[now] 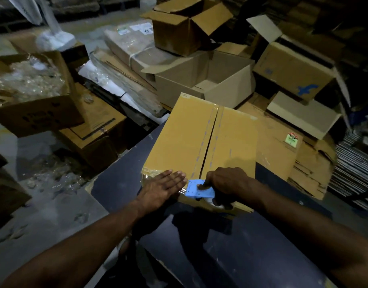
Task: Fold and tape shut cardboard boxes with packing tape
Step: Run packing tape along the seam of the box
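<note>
Box (185, 140) lies under flat left fingers (175, 176); right fingers (208, 180) grip blue tape dispenser (199, 191).

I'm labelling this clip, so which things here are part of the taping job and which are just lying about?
In use: closed box, blue tape dispenser, left hand flat on it, right hand holding the dispenser.
Lying about: open boxes, box of plastic wrap, flattened cardboard.

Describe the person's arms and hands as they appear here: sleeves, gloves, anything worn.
Both forearms are bare as far as the picture shows, with no sleeve in view. The left hand and the right hand wear no gloves. No watch, ring or band shows on either wrist, though the light is dim.
</note>
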`<state>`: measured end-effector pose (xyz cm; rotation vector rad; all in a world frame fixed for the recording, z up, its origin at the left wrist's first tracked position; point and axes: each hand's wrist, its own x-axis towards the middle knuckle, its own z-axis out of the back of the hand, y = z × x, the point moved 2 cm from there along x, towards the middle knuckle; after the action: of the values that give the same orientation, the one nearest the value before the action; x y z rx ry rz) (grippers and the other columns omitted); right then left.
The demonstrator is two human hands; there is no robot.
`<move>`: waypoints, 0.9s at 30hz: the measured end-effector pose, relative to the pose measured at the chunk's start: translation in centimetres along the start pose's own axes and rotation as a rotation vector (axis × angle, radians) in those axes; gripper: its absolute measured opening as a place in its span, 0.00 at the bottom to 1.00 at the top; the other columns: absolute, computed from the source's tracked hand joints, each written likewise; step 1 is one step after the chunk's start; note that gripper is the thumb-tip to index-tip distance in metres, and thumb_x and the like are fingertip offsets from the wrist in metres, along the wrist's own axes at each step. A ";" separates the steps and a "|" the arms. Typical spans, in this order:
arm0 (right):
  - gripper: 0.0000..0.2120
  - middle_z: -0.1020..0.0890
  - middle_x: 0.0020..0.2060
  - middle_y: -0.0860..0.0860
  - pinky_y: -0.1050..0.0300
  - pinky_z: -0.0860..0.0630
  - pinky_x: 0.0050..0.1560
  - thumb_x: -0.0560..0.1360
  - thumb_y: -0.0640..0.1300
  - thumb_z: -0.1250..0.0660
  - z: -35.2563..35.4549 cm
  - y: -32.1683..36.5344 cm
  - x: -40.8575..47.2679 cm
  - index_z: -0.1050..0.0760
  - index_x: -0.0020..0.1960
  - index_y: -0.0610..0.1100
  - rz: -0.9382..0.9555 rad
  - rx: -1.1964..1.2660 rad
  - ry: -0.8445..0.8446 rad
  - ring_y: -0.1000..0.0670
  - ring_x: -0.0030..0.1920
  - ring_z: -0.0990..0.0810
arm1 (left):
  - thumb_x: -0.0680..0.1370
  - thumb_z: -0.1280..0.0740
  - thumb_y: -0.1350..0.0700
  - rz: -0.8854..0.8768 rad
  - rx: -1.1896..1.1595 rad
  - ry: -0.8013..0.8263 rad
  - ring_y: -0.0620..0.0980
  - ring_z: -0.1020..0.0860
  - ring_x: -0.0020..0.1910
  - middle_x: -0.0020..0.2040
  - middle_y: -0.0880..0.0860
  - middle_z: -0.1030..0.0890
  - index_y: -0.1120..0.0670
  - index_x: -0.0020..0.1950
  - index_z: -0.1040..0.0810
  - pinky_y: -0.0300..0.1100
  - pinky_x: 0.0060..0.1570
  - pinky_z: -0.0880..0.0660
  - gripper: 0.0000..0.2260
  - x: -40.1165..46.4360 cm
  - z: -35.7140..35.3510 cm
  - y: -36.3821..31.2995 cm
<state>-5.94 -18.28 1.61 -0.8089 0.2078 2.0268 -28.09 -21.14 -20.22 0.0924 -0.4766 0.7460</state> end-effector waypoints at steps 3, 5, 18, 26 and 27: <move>0.25 0.20 0.54 0.50 0.50 0.24 0.46 0.78 0.56 0.25 -1.0 -1.1 -1.3 0.26 0.71 0.51 -0.004 0.002 0.014 0.44 0.51 0.19 | 0.81 0.28 0.65 0.008 -0.022 -0.013 0.53 0.35 0.85 0.85 0.54 0.32 0.55 0.86 0.33 0.56 0.81 0.32 0.33 0.1 0.1 0.3; 0.20 0.20 0.51 0.50 0.51 0.25 0.43 0.81 0.60 0.30 -1.9 -2.6 -2.5 0.24 0.68 0.50 -0.035 0.017 0.030 0.45 0.48 0.20 | 0.82 0.27 0.64 0.015 -0.054 -0.023 0.51 0.35 0.85 0.85 0.53 0.32 0.55 0.86 0.32 0.55 0.82 0.33 0.32 0.1 0.2 0.6; 0.22 0.21 0.36 0.54 0.51 0.23 0.41 0.83 0.64 0.34 -6.8 -9.9 -5.6 0.21 0.47 0.44 -0.160 0.141 0.052 0.50 0.37 0.21 | 0.85 0.39 0.36 0.121 0.105 0.209 0.54 0.38 0.86 0.86 0.56 0.33 0.54 0.86 0.32 0.60 0.84 0.41 0.34 1.8 3.5 -2.6; 0.27 0.14 0.50 0.52 0.50 0.19 0.48 0.74 0.50 0.21 -6.7 -10.3 -5.3 0.21 0.71 0.52 0.031 0.076 0.197 0.50 0.45 0.17 | 0.81 0.34 0.38 0.097 -0.060 0.264 0.57 0.40 0.87 0.87 0.59 0.39 0.59 0.88 0.40 0.56 0.86 0.43 0.42 9.5 -2.2 -14.1; 0.28 0.15 0.51 0.52 0.51 0.22 0.46 0.76 0.48 0.23 -6.4 -10.1 -5.6 0.24 0.74 0.51 0.032 0.054 0.205 0.50 0.43 0.20 | 0.81 0.33 0.40 0.090 -0.074 0.262 0.56 0.40 0.87 0.88 0.58 0.39 0.59 0.88 0.40 0.55 0.85 0.42 0.41 9.3 -2.4 -13.8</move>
<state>7.28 -19.27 1.75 -0.9849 0.3921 1.9589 -11.96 -24.83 -17.00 -0.0960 -0.2587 0.8152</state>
